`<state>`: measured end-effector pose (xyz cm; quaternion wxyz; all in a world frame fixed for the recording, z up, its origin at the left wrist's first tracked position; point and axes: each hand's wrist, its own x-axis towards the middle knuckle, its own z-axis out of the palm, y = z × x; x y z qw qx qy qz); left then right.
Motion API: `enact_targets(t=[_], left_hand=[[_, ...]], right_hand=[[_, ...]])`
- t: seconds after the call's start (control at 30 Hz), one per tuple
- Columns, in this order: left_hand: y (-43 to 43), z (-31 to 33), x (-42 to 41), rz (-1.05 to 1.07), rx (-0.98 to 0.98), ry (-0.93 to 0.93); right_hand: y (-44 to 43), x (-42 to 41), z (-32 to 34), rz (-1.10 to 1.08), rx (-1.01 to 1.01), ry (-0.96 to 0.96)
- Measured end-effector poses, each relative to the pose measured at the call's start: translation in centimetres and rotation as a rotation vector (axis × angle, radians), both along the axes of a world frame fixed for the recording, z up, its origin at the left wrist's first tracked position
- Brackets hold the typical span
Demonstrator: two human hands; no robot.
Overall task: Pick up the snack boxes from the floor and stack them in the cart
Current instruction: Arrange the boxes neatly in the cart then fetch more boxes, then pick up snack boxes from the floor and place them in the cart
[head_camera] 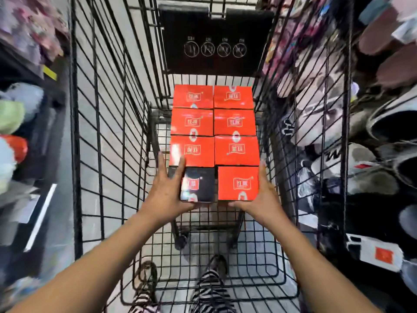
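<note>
Obscured: shelf goods on both sides blurred at the frame edges; printed logos on the box tops too soft to read; the near-left box largely dark on top, a glare patch hiding part of its print; thumbs of both hands tucked under or behind the near box edges, so their contact cannot be made out.

Setting: black wire shopping cart, seen from above; grey floor visible through its mesh; a black panel with four round crossed-out symbols at the cart's far end; soft toys on the left shelving, slippers and shoes on the right; striped trouser legs and dark shoes below, seen through the cart's mesh.

Item: snack boxes, red tops with a framed gold-and-white logo; six boxes in two columns of three, edges touching, at the far part of the basket; a fourth row nearest the person, the dark-topped box beside a red box (this pair touching each other).

Handling: left hand pressed flat against the dark-topped box's outer left side, fingers extended; right hand pressed against the red box's outer right side; the pair squeezed between the two palms.
</note>
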<state>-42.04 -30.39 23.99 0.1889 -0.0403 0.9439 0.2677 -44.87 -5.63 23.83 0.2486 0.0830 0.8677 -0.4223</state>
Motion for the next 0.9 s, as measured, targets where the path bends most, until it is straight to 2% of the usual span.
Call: enact_targets(t=[0.13,0.37,0.5,0.73,0.9], left_hand=[[0.1,-0.9,0.2,0.073,0.237,-0.048],[1.1,-1.4,0.5,0.204,0.397,0.071],[1.5,-1.6,0.7,0.220,0.374,0.105],[1.5,-1.0,0.1,0.190,0.323,0.061],[1.8,0.0,-0.8,0.114,0.162,-0.026]], right_hand=[[-0.6,0.3,0.3,0.022,0.039,0.030],[-0.2,-0.2,0.2,0.032,0.009,0.032],[0.0,-0.4,0.3,0.041,0.021,0.032],[0.1,-1.0,0.1,0.089,0.096,0.036],[0.9,-1.8,2.0,0.223,0.194,-0.076]])
